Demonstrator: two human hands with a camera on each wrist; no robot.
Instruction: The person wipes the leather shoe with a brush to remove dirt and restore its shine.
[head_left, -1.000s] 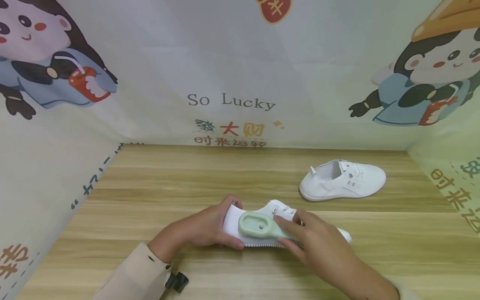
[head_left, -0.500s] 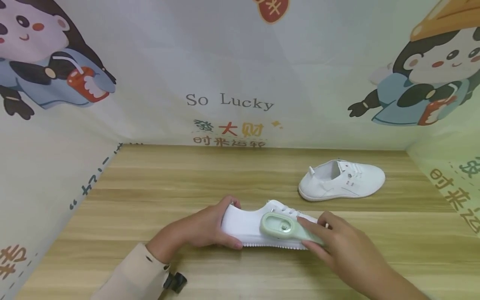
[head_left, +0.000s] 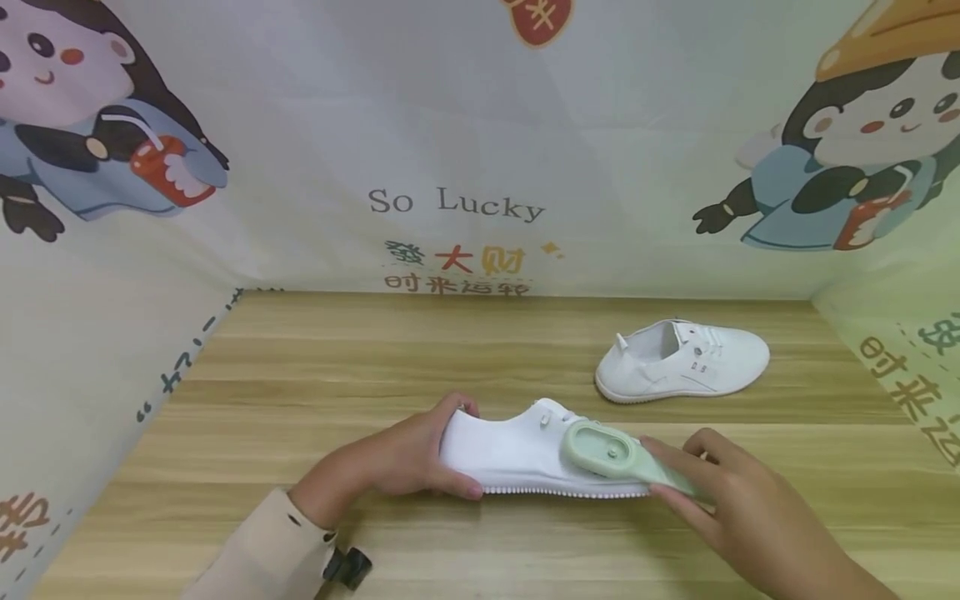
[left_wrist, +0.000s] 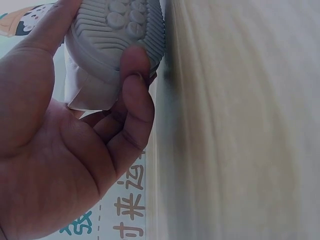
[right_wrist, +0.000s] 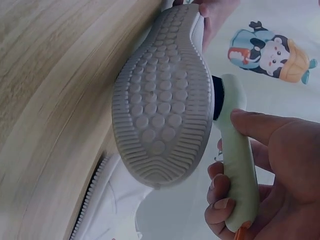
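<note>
My left hand point(head_left: 420, 454) grips a white shoe point(head_left: 502, 454) round its heel, tilting it on its side above the wooden table. In the left wrist view, the fingers curl round the heel end of the studded sole point(left_wrist: 117, 25). A pale green brush point(head_left: 600, 450) lies against the shoe's side near the laces, its handle held in my right hand point(head_left: 750, 500). The right wrist view shows dark bristles point(right_wrist: 218, 97) touching the upper beside the sole point(right_wrist: 162, 100). There the thumb lies along the green handle point(right_wrist: 240, 170) and the fingers wrap round it.
Another white shoe point(head_left: 682, 362) stands upright at the back right of the wooden table point(head_left: 337, 350). A printed cloth wall point(head_left: 300, 167) with cartoon figures and lettering encloses the back and sides. A small black clip-like object point(head_left: 348, 568) is by the left sleeve point(head_left: 262, 550).
My right hand has slid the brush rightward along the shoe's side, from near the heel toward the toe. The left hand keeps its grip on the heel, almost unmoved.
</note>
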